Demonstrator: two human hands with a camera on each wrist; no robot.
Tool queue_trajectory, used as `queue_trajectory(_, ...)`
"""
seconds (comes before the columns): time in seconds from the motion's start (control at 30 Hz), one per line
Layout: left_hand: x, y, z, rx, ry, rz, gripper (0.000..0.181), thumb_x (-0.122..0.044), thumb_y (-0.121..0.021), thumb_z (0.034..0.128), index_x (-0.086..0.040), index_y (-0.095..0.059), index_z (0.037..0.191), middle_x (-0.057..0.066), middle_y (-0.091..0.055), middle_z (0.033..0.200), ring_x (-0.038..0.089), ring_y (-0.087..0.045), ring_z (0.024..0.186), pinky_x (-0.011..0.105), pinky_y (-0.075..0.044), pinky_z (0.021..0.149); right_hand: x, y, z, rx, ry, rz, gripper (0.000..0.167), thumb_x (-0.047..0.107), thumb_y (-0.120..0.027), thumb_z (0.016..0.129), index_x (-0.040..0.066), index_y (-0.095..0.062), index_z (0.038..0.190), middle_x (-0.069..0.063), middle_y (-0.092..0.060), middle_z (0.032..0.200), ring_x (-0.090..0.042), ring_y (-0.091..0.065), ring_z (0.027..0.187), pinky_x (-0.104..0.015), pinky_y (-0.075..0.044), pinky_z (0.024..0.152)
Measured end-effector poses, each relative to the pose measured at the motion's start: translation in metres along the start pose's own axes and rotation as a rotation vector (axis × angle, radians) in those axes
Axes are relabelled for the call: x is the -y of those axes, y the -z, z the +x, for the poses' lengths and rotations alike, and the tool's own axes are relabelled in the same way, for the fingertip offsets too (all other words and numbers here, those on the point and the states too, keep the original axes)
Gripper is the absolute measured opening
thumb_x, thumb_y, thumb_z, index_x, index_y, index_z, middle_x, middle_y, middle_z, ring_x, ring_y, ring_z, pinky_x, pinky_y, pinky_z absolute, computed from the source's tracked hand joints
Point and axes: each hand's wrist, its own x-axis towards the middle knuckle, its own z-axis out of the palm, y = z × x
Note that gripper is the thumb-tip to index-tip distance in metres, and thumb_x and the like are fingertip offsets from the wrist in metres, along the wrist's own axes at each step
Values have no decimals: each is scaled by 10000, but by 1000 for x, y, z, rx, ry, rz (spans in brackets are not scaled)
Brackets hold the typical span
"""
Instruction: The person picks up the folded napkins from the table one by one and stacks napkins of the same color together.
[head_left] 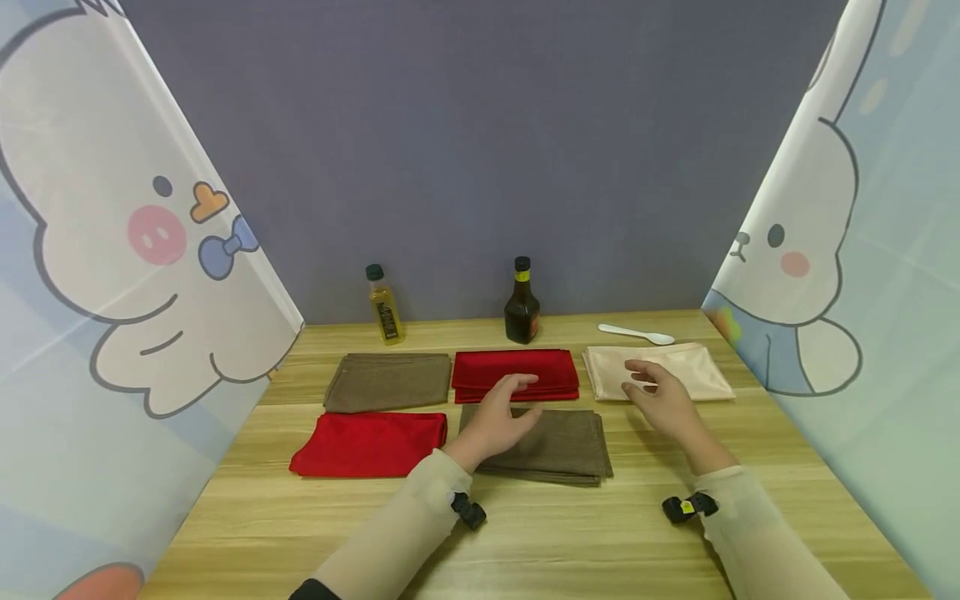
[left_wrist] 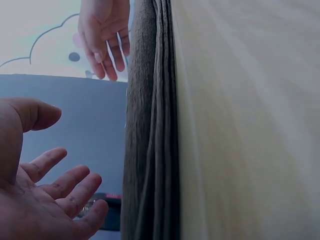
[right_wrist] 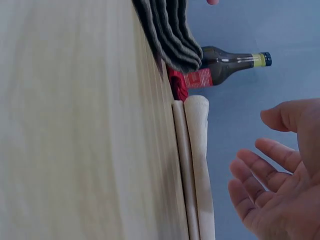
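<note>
My left hand (head_left: 498,423) hovers over the folded grey-brown cloth (head_left: 558,446) at the front centre, fingers relaxed and holding nothing. Over the front edge of the folded cream cloth (head_left: 693,371) is my right hand (head_left: 666,407), its fingers loosely bent and empty. In the left wrist view the grey-brown cloth (left_wrist: 150,125) shows its stacked layers beside my left hand (left_wrist: 55,190). The right wrist view has the rolled-looking edge of the cream cloth (right_wrist: 200,165) near my right hand (right_wrist: 280,175), apart from it.
A red cloth (head_left: 371,446) lies front left, another grey-brown cloth (head_left: 390,382) behind it, and a second red cloth (head_left: 517,371) at back centre. Behind them stand an oil bottle (head_left: 387,312) and a dark bottle (head_left: 522,310). A white spoon (head_left: 636,333) lies behind the cream cloth.
</note>
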Motion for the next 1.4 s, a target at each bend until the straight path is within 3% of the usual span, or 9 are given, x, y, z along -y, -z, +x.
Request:
queue_trajectory(0.33, 12, 24, -24, -3, 38, -14, 494, -278, -711, 1007, -261, -542, 1471, 29, -534, 1487, 235, -497, 1381, 545, -428, 1119, 2, -12, -6, 54, 25, 0, 487, 217, -654, 1062, -22, -542, 1471, -253, -589, 1410, -440, -586, 1248, -591, -478, 1036)
queue_trajectory(0.5, 18, 36, -35, -18, 43, 0, 499, -252, -731, 995, -236, -552, 1460, -8, -543, 1466, 240, -505, 1375, 555, -425, 1119, 4, -15, -6, 65, 43, 3, 465, 193, -672, 1051, -9, -562, 1455, -223, -616, 1382, -398, -615, 1214, -550, -515, 1005)
queue_trajectory(0.77, 27, 57, -57, -8, 68, -51, 459, -231, -714, 1015, -228, -555, 1445, 57, -541, 1496, 322, -487, 1404, 620, -363, 1152, 15, -22, -10, 64, 87, 31, 431, 128, -689, 1030, -25, -589, 1420, -211, -634, 1357, -398, -646, 1170, -531, -543, 964)
queue_trajectory(1.2, 41, 64, -67, -35, 85, -68, 537, -205, -730, 1008, -96, -521, 1491, 63, -496, 1537, 336, -444, 1452, 565, -365, 1171, 17, -26, -17, 152, 93, -23, 426, 121, -726, 1005, -27, -610, 1388, -209, -679, 1298, -368, -672, 1147, -545, -534, 947)
queue_trajectory(1.4, 45, 65, -70, -30, 86, -46, 577, -193, -724, 1009, -38, -487, 1511, 100, -472, 1562, 355, -432, 1462, 575, -388, 1154, 12, -29, -18, 171, 114, -51, 399, 125, -752, 979, -34, -651, 1331, -169, -711, 1224, -329, -685, 1099, -477, -567, 902)
